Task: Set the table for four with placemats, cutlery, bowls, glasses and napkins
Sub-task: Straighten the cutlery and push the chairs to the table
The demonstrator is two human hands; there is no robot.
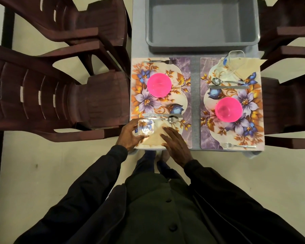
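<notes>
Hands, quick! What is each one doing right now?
Left hand: closed around the glass.
Right hand: open, fingers flat on the napkin.

Grey tabletop carries two floral placemats, left one and right one, plus a grey tub behind them.

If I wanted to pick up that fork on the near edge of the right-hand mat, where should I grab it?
Probably by the handle, pinched from above near its right end. The fork lies flat on the right placemat, tines pointing left, and nothing crowds the slim handle.
</notes>
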